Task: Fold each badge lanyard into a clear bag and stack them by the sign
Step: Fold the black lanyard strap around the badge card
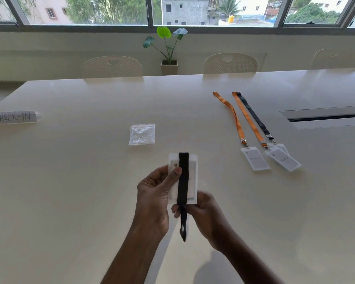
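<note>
Above the counter [90, 181], my left hand [155, 189] grips the light, stiff badge [191, 173] by its edge, thumb on its face, while my right hand [206, 212] pinches its lower end, where the limp black strap [183, 177] wrapped round it would probably slip unless pinned.

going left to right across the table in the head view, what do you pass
check-in sign → pile of clear bags → wrapped badge held up over the table → laid-out lanyards → cable slot
</note>
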